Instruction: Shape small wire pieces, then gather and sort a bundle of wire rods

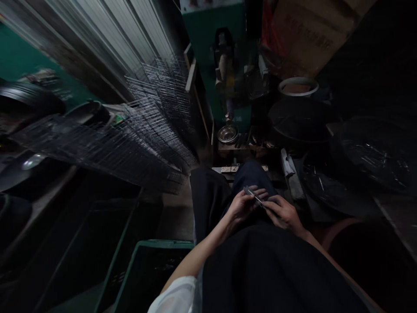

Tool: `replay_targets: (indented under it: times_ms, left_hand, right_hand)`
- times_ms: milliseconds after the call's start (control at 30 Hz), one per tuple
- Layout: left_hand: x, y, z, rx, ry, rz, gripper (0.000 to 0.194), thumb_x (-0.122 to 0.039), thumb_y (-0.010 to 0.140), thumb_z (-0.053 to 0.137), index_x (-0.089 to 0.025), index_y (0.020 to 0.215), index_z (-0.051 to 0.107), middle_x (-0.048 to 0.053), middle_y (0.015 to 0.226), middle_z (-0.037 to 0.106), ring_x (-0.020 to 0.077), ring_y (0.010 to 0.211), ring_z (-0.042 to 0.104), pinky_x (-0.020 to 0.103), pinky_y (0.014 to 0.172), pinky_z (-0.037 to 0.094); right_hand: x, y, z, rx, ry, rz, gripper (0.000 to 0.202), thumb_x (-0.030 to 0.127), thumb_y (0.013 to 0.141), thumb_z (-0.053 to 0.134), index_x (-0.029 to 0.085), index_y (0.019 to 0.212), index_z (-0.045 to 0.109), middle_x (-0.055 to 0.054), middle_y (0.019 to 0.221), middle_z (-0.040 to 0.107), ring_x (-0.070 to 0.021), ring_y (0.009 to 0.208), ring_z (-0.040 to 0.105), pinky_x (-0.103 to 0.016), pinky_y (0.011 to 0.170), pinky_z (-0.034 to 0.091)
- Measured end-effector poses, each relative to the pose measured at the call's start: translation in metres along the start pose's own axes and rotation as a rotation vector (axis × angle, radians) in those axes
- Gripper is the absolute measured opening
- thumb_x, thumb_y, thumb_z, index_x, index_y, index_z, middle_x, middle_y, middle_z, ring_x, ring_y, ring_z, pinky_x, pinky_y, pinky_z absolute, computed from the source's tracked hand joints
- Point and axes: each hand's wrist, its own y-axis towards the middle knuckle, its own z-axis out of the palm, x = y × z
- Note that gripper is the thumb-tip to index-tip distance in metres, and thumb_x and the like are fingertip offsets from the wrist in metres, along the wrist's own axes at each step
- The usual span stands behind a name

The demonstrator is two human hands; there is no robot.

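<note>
Dark clothing (257,265) covers the person's lap. Over it, the left hand (241,206), fingers loosely spread, holds a slim metallic piece (253,194) under its thumb; the right hand (285,214) pinches the other end. Beyond the knees sits a metal bowl (228,134).

Machine panel (203,56) green, lettering (235,118) pale; crate (163,244) green; sleeve (180,295) white; carton (312,30) brown; apron (254,265) plain black.

Light: dim, source out of your view | Shadow: your right side sinks near black | Glare: white spot on the dark pan (31,167) at left | Blur: wire racks (159,108) smear for you | Edges: your view stretches wide | Left hand (243,205), right hand (284,214): legible
</note>
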Motion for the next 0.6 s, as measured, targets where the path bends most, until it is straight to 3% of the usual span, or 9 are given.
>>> replay_targets:
  times_ms: [133,200,300,367,433,500,533,600]
  left_hand:
    - [0.000,0.002,-0.004,0.011,-0.033,0.026,0.048,0.001,0.083,0.053,-0.001,0.128,0.036,0.030,0.135,0.044,0.0395,0.124,0.046,0.040,0.097,0.047]
    - [0.000,0.003,-0.005,-0.011,-0.009,0.047,0.041,-0.005,0.088,0.053,-0.001,0.126,0.038,0.030,0.133,0.045,0.0399,0.122,0.049,0.040,0.093,0.049]
    - [-0.001,0.003,-0.005,-0.044,0.020,0.060,0.032,-0.012,0.092,0.051,-0.001,0.121,0.042,0.029,0.129,0.049,0.0402,0.118,0.052,0.040,0.088,0.051]
    - [-0.001,0.003,-0.006,-0.067,0.018,0.062,0.027,-0.011,0.092,0.050,-0.002,0.117,0.043,0.028,0.125,0.052,0.0389,0.115,0.055,0.039,0.087,0.051]
    - [-0.001,0.003,-0.006,-0.077,0.024,0.063,0.026,-0.011,0.092,0.050,-0.002,0.116,0.044,0.026,0.122,0.054,0.0373,0.111,0.057,0.039,0.085,0.052]
    - [-0.001,0.003,-0.005,-0.082,0.036,0.065,0.027,-0.012,0.092,0.051,-0.002,0.115,0.044,0.025,0.119,0.056,0.0356,0.108,0.060,0.039,0.084,0.052]
    - [-0.001,0.003,-0.004,-0.078,0.048,0.066,0.027,-0.013,0.091,0.052,-0.002,0.115,0.044,0.024,0.116,0.057,0.0344,0.105,0.061,0.039,0.084,0.052]
    - [0.000,0.002,-0.003,-0.064,0.059,0.059,0.028,-0.015,0.091,0.054,-0.003,0.115,0.045,0.021,0.109,0.059,0.0297,0.097,0.064,0.037,0.081,0.051]
  right_hand:
    - [0.010,0.003,-0.019,-0.136,0.148,0.139,0.017,0.012,0.091,0.056,0.019,0.106,0.055,-0.004,0.100,0.052,-0.0112,0.094,0.053,-0.026,0.084,0.044]
    - [0.004,-0.001,-0.035,-0.163,0.040,0.214,0.008,0.019,0.093,0.054,0.018,0.101,0.053,-0.004,0.097,0.053,-0.0128,0.093,0.052,-0.028,0.084,0.042]
    - [-0.028,-0.024,-0.055,-0.113,-0.300,0.390,0.020,0.036,0.095,0.047,0.017,0.101,0.051,-0.004,0.098,0.053,-0.0176,0.090,0.054,-0.032,0.079,0.043]
    - [-0.057,-0.050,-0.059,0.162,-0.563,0.654,0.025,0.041,0.095,0.040,0.019,0.101,0.050,-0.002,0.103,0.055,-0.0208,0.084,0.056,-0.034,0.062,0.039]
    - [-0.083,-0.078,-0.057,0.567,-0.610,0.846,0.026,0.036,0.098,0.036,0.018,0.109,0.051,-0.004,0.114,0.053,-0.0230,0.101,0.056,-0.037,0.077,0.043]
    - [-0.099,-0.100,-0.052,0.919,-0.555,0.929,0.036,0.029,0.099,0.038,0.017,0.131,0.046,-0.008,0.134,0.045,-0.0250,0.120,0.049,-0.038,0.094,0.041]
    - [-0.102,-0.106,-0.050,1.009,-0.519,0.947,0.045,0.029,0.098,0.040,0.015,0.142,0.038,-0.010,0.143,0.037,-0.0260,0.128,0.043,-0.039,0.100,0.038]
    - [-0.097,-0.104,-0.049,0.977,-0.514,0.951,0.055,0.037,0.100,0.040,0.015,0.148,0.027,-0.010,0.148,0.031,-0.0258,0.132,0.039,-0.039,0.103,0.038]
